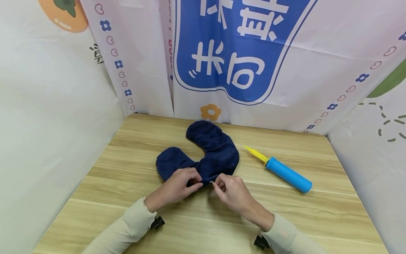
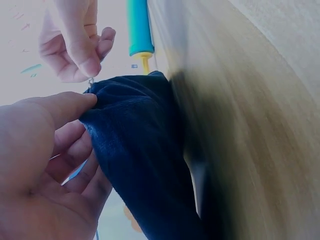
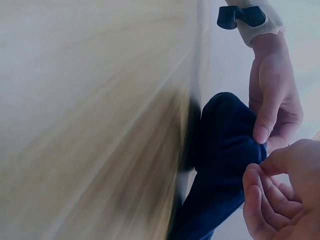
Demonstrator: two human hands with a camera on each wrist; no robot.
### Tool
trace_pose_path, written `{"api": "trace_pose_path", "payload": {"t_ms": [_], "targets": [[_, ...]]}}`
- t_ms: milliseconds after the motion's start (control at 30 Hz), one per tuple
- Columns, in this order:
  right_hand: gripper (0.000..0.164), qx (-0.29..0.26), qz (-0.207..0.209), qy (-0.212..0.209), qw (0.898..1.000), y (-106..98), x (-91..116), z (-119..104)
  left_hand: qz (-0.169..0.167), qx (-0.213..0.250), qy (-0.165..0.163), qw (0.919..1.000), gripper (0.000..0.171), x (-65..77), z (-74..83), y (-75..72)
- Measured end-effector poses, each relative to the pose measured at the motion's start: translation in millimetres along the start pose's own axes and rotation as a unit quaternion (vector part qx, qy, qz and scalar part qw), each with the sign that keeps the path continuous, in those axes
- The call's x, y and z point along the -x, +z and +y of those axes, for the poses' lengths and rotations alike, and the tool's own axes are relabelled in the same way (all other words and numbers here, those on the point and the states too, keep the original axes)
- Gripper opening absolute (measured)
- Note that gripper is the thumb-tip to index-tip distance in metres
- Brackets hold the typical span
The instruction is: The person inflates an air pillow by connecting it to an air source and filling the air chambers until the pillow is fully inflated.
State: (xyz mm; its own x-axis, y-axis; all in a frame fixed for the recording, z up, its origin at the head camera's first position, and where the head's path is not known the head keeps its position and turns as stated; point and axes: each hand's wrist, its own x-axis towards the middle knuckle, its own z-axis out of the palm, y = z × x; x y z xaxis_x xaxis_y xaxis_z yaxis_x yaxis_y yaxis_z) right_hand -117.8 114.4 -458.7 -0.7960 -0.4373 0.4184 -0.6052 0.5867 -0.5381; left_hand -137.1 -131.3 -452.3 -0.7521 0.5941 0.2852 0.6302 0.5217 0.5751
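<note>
A navy, U-shaped neck pillow (image 1: 222, 151) lies on the table, its fabric looking soft and wrinkled. My left hand (image 1: 180, 183) pinches the pillow's near edge between thumb and fingers. Just to the right, my right hand (image 1: 233, 192) pinches a small silver zipper pull (image 2: 91, 81) at the same edge with its thumb and index finger. In the right wrist view the right fingertips cover the pull. How far the zipper stands open cannot be made out.
A blue hand pump (image 1: 288, 174) with a yellow nozzle (image 1: 255, 153) lies to the right of the pillow, nozzle towards the back. The wood-grain table (image 1: 127, 169) meets printed white cloth walls (image 1: 142, 70) at the back and sides.
</note>
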Motion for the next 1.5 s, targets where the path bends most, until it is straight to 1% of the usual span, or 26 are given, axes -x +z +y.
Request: {"api": "trace_pose_path", "payload": {"t_ms": [100, 233, 400, 467, 533, 600, 667, 733, 833, 967, 1100, 1233, 1400, 1500], "targets": [[0.016, 0.002, -0.007, 0.014, 1.0, -3.2, -0.1, 5.2, 0.003, -0.009, 0.005, 0.9999, 0.006, 1.5, 0.6, -0.9], [0.015, -0.009, -0.027, 0.036, 0.999, -7.3, -0.1, 11.9, 0.003, -0.013, 0.013, 0.9998, 0.005, 4.1, 0.7, -1.9], [0.012, -0.024, -0.053, 0.042, 0.997, -9.5, -0.7, 14.6, -0.002, -0.023, 0.023, 0.9995, 0.005, 6.5, 0.7, -1.6], [0.012, -0.036, -0.059, 0.044, 0.997, -11.1, -0.8, 13.8, 0.007, -0.043, 0.027, 0.9987, 0.006, 6.5, 1.8, -0.3], [0.012, -0.05, -0.062, 0.048, 0.996, -13.5, -0.4, 12.5, 0.022, -0.069, 0.04, 0.9965, 0.01, 5.0, 4.7, 2.3], [0.012, -0.062, -0.061, 0.049, 0.995, -16.2, 0.2, 10.6, 0.041, -0.106, 0.063, 0.9915, 0.017, 1.9, 8.9, 6.3], [0.013, -0.071, -0.059, 0.049, 0.995, -18.3, 0.6, 8.6, 0.057, -0.148, 0.091, 0.9832, 0.025, -2.0, 13.3, 12.0], [0.013, -0.077, -0.06, 0.047, 0.994, -19.3, 0.6, 6.7, 0.072, -0.184, 0.114, 0.9736, 0.029, -5.2, 17.0, 18.1], [0.014, -0.077, -0.063, 0.045, 0.994, -18.8, 0.5, 4.6, 0.092, -0.227, 0.134, 0.9603, 0.023, -7.0, 20.0, 26.2], [0.015, -0.067, -0.061, 0.043, 0.995, -18.3, 1.1, 3.9, 0.12, -0.252, 0.147, 0.949, 0.01, -6.4, 22.0, 30.6], [0.015, -0.06, -0.061, 0.043, 0.995, -19.6, 1.5, 3.1, 0.131, -0.264, 0.162, 0.9416, 0.006, -4.9, 22.6, 29.1], [0.015, -0.057, -0.069, 0.043, 0.995, -19.6, 1.6, 2.0, 0.128, -0.277, 0.176, 0.9361, 0.007, -2.7, 22.5, 27.1], [0.016, -0.049, -0.073, 0.036, 0.995, -17.8, 2.1, 5.1, 0.118, -0.289, 0.183, 0.9322, 0.011, 0.7, 20.6, 27.6], [0.017, -0.034, -0.067, 0.049, 0.996, -17.3, 2.6, 12.3, 0.121, -0.291, 0.176, 0.9324, 0.009, 4.1, 18.2, 27.0]]}}
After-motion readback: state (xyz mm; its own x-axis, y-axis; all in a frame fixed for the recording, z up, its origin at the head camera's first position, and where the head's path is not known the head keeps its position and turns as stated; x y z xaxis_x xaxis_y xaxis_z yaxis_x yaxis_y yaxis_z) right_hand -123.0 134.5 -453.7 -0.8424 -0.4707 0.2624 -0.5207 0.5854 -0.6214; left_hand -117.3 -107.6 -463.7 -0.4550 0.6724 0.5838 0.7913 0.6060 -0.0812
